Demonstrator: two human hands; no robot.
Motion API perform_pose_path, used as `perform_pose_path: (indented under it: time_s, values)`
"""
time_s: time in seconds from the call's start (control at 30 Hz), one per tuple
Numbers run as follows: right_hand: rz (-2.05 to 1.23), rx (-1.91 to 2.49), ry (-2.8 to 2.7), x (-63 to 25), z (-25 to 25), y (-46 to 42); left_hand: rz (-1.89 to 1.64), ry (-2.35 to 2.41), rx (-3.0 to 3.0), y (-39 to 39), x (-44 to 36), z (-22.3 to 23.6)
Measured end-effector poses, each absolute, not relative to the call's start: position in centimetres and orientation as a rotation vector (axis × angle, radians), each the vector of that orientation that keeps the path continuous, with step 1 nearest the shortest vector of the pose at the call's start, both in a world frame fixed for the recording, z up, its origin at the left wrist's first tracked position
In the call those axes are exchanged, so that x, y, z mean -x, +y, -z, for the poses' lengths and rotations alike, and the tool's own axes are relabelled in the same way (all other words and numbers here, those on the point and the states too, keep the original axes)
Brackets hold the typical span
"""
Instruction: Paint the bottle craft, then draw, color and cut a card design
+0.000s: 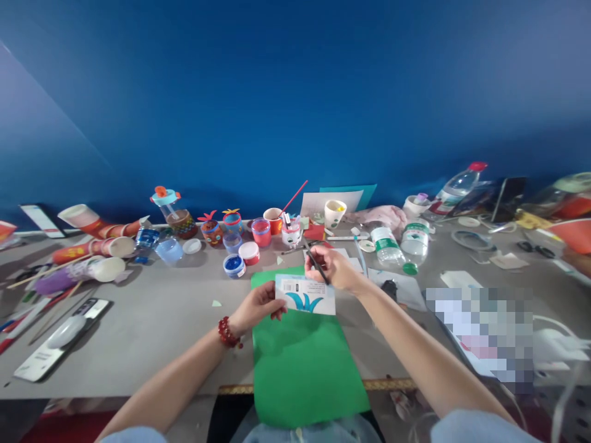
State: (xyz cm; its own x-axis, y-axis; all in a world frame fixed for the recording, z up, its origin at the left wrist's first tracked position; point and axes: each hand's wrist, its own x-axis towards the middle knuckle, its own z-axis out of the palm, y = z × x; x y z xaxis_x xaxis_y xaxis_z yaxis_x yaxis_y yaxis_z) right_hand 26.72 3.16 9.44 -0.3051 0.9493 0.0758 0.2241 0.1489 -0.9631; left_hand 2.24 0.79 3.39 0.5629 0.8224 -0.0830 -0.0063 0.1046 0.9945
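Observation:
My left hand (263, 303) pinches the left edge of a small white card (327, 306) between thumb and fingers. The card bears a barcode, some print and blue leaf-like shapes (303, 302) along its lower part. My right hand (330, 266) is closed around a slim dark pen-like stick (318, 264), held slanting just above the card's upper right side. Whether it is a pen or a brush I cannot tell. Under both hands lies a green sheet of paper (305, 363), which hangs over the table's front edge.
Paint jars, one blue (234, 266) and one red (261, 232), stand behind my left hand, near decorated cups (211, 232). Plastic bottles (386, 246) are at the right. Paper cups (106, 269) and a phone (62, 338) lie at the left. Scissors (535, 248) rest far right.

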Motion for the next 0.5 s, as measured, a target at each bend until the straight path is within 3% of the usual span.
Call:
perform_pose_path:
  time_s: [0.1,0.27,0.5]
  values:
    - [-1.061,1.156,-1.411,-26.7,-9.2,2.0,-0.861,0.808,-1.28,0.6,-2.0,-4.1]
    - [-1.11,1.193,-1.131,-26.7,-6.9,-0.6,-1.021,0.843,-1.231,0.5,-1.8,-5.0]
    - [-1.092,1.186,-1.135,-26.7,-6.2,-1.0,-0.904,0.752,-1.243,-0.2,-1.6,-5.8]
